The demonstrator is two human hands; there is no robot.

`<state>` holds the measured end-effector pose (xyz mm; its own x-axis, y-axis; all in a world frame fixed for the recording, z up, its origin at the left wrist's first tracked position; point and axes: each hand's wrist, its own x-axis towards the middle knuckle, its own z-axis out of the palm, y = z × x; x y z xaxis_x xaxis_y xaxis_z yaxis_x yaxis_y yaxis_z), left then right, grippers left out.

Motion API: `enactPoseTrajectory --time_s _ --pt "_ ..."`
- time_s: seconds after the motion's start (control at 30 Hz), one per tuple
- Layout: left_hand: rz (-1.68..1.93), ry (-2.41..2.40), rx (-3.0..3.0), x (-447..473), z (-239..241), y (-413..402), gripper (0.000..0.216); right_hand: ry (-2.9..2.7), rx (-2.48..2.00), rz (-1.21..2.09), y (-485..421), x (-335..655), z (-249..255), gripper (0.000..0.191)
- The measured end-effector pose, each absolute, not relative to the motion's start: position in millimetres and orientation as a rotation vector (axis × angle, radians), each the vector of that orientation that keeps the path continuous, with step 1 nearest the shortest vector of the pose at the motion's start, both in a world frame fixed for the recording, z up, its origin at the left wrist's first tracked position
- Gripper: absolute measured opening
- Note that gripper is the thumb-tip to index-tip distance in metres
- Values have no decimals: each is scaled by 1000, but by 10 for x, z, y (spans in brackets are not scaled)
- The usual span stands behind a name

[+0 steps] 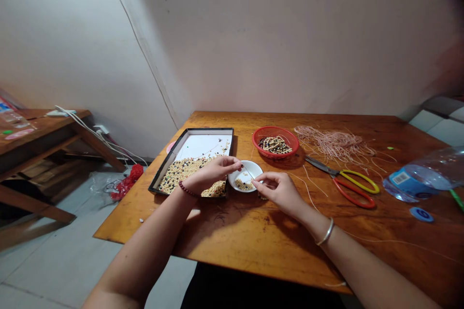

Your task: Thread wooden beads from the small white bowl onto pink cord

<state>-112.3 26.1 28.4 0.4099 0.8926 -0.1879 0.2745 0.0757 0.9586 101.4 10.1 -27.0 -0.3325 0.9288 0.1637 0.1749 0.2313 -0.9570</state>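
Observation:
Over a small white bowl [255, 169] with pale and dark beads [243, 184] at its bottom, both my hands are pinched. A thin thread [247, 171] runs taut between their fingertips; whether part of it is a needle is too fine to tell. My left hand [224, 168] grips its upper left end above the bowl's left rim. At the right rim, my right hand [277, 190] holds the other end. Some strung beads [261, 196] show below the right fingers, partly hidden. Left of the bowl, a black-edged tray [187, 131] holds many loose cream, black and coloured beads.
Behind the bowl stands a red basket [295, 142] of beaded strands. Farther right lie a tangle of pink cord [333, 142], scissors [340, 174] with yellow and red handles, a plastic bottle [413, 181] and a blue cap [421, 214]. Loose cord crosses the wooden table [232, 236].

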Motion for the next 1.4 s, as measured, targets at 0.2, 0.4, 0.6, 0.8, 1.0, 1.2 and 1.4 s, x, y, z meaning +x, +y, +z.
enactPoseTrajectory --time_s 0.2,0.4,0.6,0.8,1.0,1.2,1.4 --pt "644 1124 1460 -1105 309 249 40 -1716 -1034 1164 105 1013 -280 27" --pt "656 1112 1449 -1103 316 248 38 -1732 -1034 1145 105 1019 -292 27" --pt "662 1125 1437 -1103 320 245 36 -1731 -1046 1123 107 1013 -286 27" --pt "684 1106 1442 -1117 315 243 35 -1736 -1041 1146 105 1004 -296 29" --pt "713 1080 1438 -1141 289 243 39 -1751 -1042 1120 96 1004 -291 30" --pt "677 1069 1429 -1136 278 248 34 -1759 -1070 1120 97 1007 -287 32" --pt "713 1067 1370 -1137 249 248 33 -1738 -1075 1117 104 996 -271 31"
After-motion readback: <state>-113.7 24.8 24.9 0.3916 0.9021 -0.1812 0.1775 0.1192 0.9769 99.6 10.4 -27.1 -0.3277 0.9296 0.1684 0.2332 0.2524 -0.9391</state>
